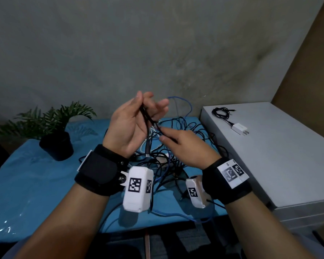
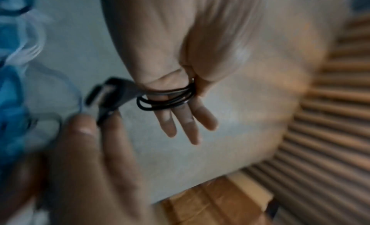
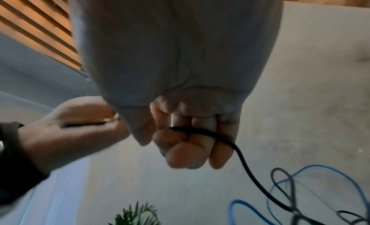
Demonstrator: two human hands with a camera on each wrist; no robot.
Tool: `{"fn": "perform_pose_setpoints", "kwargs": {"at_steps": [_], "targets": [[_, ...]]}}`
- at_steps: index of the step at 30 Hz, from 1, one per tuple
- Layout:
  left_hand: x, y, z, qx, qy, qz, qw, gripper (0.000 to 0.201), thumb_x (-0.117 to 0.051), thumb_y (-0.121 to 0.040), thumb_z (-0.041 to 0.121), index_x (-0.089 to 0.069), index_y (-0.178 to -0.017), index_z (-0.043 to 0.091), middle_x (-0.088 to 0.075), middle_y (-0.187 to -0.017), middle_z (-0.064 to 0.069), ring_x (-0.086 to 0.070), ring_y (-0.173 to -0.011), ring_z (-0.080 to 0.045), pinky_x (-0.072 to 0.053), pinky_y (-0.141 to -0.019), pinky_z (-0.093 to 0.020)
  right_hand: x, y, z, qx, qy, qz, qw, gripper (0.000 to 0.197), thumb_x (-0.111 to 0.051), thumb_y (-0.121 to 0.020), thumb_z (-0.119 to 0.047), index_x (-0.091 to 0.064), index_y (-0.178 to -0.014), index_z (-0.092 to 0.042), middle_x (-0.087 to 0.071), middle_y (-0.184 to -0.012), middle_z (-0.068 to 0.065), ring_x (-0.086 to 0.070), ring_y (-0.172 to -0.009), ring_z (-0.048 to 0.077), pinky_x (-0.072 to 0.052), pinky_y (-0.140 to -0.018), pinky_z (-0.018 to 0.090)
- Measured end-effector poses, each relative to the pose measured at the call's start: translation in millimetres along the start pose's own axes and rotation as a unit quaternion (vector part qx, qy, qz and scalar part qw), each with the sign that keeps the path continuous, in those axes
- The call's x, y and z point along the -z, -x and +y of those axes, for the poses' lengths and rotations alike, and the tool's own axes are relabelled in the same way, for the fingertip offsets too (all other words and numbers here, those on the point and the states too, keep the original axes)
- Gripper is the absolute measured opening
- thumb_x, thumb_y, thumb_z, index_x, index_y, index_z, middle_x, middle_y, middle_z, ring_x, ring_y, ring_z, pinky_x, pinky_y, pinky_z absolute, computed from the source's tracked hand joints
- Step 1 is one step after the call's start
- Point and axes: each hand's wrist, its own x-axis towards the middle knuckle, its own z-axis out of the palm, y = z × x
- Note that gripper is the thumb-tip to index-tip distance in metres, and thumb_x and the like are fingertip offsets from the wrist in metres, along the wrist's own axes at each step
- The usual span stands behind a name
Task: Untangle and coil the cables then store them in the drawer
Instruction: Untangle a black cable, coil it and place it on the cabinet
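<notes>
Black cable [image 1: 148, 118] is being coiled: several loops already sit around the fingers of the left hand [image 1: 128, 124], raised palm-up above the tangled pile [image 1: 168, 157] on the blue cloth [image 1: 36, 174]. The right hand [image 1: 180, 144] pinches the free run of that cable just beside the loops, fingers curled round it. Judging by this, the next move calls for another wrap, drawing slack gently so the strand slips from the tangle without snagging.

Glossy black plastic-sheathed cable [image 2: 166, 100], wrinkled blue cloth table cover [image 1: 36, 176], smooth matt grey cabinet top [image 1: 288, 156].
</notes>
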Motion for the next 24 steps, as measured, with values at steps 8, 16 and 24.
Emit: {"fn": "perform_pose_setpoints", "kwargs": {"at_steps": [8, 16, 24], "targets": [[2.8, 3.8, -17.6, -0.101, -0.569, -0.023, 0.816, 0.031, -0.040, -0.109, 0.028, -0.055, -0.127, 0.007, -0.073, -0.093, -0.013, -0.068, -0.087, -0.024, -0.054, -0.079, -0.037, 10.3, 5.6, -23.8, 0.032, -0.013, 0.058, 0.998, 0.011, -0.050, -0.088, -0.017, -0.062, -0.089, -0.018, -0.071, -0.091, -0.004, -0.053, -0.062, 0.012, -0.045, -0.060, 0.035], [1.5, 4.5, -11.9, 0.003, -0.637, -0.157, 0.755, 0.042, -0.044, -0.108, 0.035, -0.058, -0.071, 0.021, -0.057, -0.050, 0.003, -0.045, -0.042, -0.009, -0.034, -0.051, -0.027, 26.9, 5.5, -15.3, 0.018, -0.091, 0.211, 0.973, 0.023, -0.049, -0.080, -0.027, -0.049, -0.064, -0.011, -0.044, -0.053, 0.001, -0.039, -0.053, 0.017, -0.034, -0.052, 0.040], [-0.7, 7.9, 7.0, 0.114, -0.106, -0.187, 0.970, 0.030, -0.033, -0.106, 0.029, -0.048, -0.088, 0.012, -0.038, -0.049, 0.008, -0.040, -0.038, -0.009, -0.037, -0.047, -0.023, 41.7, 5.9, -9.3, 0.062, -0.281, 0.208, 0.935, 0.014, -0.050, -0.102, -0.007, -0.055, -0.088, -0.010, -0.045, -0.068, -0.005, -0.039, -0.059, 0.004, -0.034, -0.055, 0.015]]}}
